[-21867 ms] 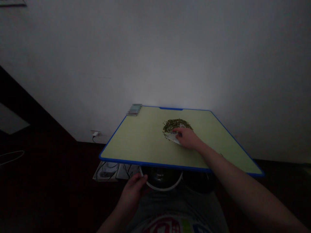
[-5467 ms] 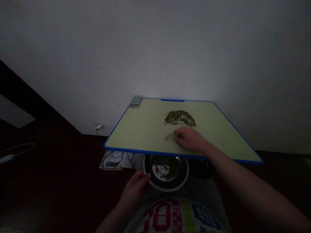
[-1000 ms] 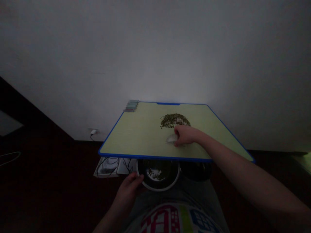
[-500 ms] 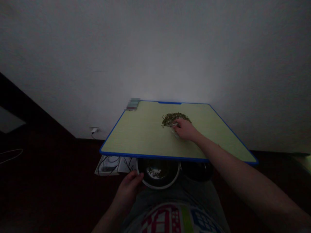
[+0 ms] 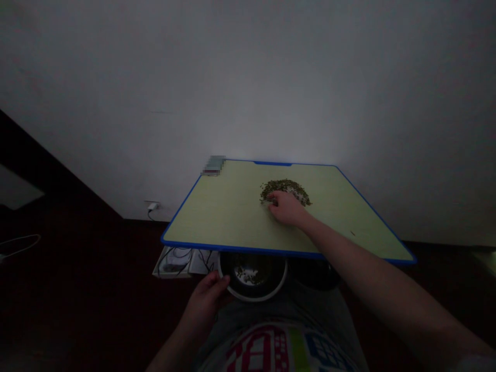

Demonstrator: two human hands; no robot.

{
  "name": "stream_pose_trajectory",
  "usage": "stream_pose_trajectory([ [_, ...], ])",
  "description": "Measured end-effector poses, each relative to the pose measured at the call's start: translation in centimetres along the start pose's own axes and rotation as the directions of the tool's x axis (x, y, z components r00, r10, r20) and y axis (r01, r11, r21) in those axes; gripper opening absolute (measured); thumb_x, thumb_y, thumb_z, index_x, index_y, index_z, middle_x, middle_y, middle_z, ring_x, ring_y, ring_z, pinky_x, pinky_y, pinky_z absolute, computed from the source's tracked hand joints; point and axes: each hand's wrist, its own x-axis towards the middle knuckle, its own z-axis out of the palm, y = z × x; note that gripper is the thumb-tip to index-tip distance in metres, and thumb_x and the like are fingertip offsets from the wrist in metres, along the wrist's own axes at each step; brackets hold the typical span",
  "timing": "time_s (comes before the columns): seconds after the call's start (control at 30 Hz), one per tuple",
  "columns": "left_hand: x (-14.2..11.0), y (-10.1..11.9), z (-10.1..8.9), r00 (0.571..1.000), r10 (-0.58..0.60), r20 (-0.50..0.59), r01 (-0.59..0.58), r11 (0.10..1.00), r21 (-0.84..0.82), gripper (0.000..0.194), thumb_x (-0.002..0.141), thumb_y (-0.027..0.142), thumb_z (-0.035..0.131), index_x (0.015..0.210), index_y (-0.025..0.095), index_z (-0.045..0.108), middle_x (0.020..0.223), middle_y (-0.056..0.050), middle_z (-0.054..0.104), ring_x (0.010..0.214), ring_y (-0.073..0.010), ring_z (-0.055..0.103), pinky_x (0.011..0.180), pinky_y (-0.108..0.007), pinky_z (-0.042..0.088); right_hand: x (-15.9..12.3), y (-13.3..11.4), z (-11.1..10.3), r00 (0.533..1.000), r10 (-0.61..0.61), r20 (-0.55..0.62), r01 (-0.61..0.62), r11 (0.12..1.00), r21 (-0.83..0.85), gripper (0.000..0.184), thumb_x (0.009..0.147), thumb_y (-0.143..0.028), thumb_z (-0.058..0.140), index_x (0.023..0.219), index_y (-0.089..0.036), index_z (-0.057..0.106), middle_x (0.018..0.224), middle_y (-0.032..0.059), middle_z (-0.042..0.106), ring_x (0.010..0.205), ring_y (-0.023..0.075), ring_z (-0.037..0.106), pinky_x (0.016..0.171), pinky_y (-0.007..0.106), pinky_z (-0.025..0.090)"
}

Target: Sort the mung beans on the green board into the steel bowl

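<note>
Indoors, grains (image 5: 284, 184) on table (image 5: 217, 217); grey wall (image 5: 248, 82)

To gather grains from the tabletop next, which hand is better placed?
Probably the right hand: it is at the pile of grains on the tabletop, while the left hand holds the bowl.

I see a pale yellow-green worktop (image 5: 220, 222) with blue edging (image 5: 240, 249) and rounded corners, its far side by the wall (image 5: 248, 93). Small greenish-brown grains (image 5: 284, 184) lie loosely in a rounded patch around the middle, a little toward the back. In the far left corner sits a greyish item (image 5: 214, 165) (too blurred to name), and toward the near right lies a thin reddish sliver (image 5: 353, 233).
</note>
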Motion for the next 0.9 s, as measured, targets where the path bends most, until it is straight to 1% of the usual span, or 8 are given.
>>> stream_pose_trajectory([
  [0.13, -0.2, 0.1, 0.3, 1.0, 0.01, -0.028, -0.01, 1.0, 0.0, 0.012, 0.065, 0.026, 0.073, 0.074, 0.019, 0.068, 0.079, -0.005, 0.077, 0.079, -0.0254, 0.071, 0.071, -0.033, 0.053, 0.0, 0.5, -0.1, 1.0, 0.024, -0.001, -0.024, 1.0, -0.006, 0.035, 0.08, -0.019, 0.051, 0.113, -0.012, 0.062, 0.099, 0.0113, 0.068, 0.094, 0.0198, 0.061, 0.086, 0.029, 0.044],
  [0.33, 0.3, -0.4, -0.2, 1.0, 0.005, 0.009, -0.005, 1.0, -0.013, 0.018, 0.066, 0.028, 0.073, 0.08, 0.018, 0.067, 0.081, -0.005, 0.076, 0.08, -0.0244, 0.07, 0.073, -0.034, 0.052, 0.4, 1.2, 0.1, 0.998, 0.06, -0.03, -0.06, 0.998, -0.004, 0.036, 0.077, -0.019, 0.054, 0.111, -0.012, 0.063, 0.098, 0.0111, 0.069, 0.095, 0.0206, 0.061, 0.086, 0.03, 0.044],
  [0.5, 0.3, -0.4, -0.3, 1.0, 0.001, -0.012, -0.001, 1.0, -0.011, 0.021, 0.064, 0.028, 0.075, 0.079, 0.017, 0.068, 0.08, -0.005, 0.076, 0.078, -0.0239, 0.07, 0.071, -0.033, 0.052, 0.8, 1.6, 0.2, 0.996, 0.075, -0.044, -0.075, 0.997, -0.002, 0.035, 0.077, -0.021, 0.055, 0.11, -0.014, 0.064, 0.098, 0.0106, 0.069, 0.096, 0.0214, 0.061, 0.086, 0.031, 0.045],
  [0.63, 0.0, -0.2, 0.0, 0.999, 0.012, -0.04, -0.012, 1.0, 0.007, 0.018, 0.064, 0.028, 0.074, 0.078, 0.017, 0.068, 0.078, -0.004, 0.076, 0.076, -0.0221, 0.07, 0.065, -0.028, 0.051, 1.2, 1.9, 0.1, 0.997, 0.061, -0.037, -0.061, 0.998, -0.015, 0.036, 0.077, -0.023, 0.055, 0.111, -0.015, 0.064, 0.098, 0.0099, 0.069, 0.094, 0.0217, 0.062, 0.085, 0.031, 0.045],
  [0.73, -0.2, -0.1, 0.2, 0.998, 0.01, -0.055, -0.011, 1.0, -0.01, 0.016, 0.064, 0.027, 0.074, 0.076, 0.017, 0.068, 0.075, -0.003, 0.076, 0.072, -0.0209, 0.07, 0.063, -0.028, 0.051, 1.5, 2.2, 0.0, 0.999, 0.04, -0.02, -0.041, 0.999, -0.035, 0.036, 0.076, -0.024, 0.056, 0.11, -0.017, 0.065, 0.098, 0.009, 0.069, 0.093, 0.0222, 0.062, 0.085, 0.032, 0.045],
  [0.9, 0.0, -0.2, -0.2, 1.0, 0.006, 0.006, -0.006, 1.0, -0.015, 0.012, 0.068, 0.026, 0.072, 0.075, 0.018, 0.067, 0.077, -0.003, 0.076, 0.076, -0.0213, 0.07, 0.067, -0.029, 0.052, 1.5, 2.9, 0.0, 1.0, 0.011, -0.028, -0.012, 0.998, -0.058, 0.036, 0.076, -0.023, 0.055, 0.11, -0.018, 0.066, 0.105, 0.0086, 0.068, 0.095, 0.0221, 0.061, 0.085, 0.031, 0.045],
])
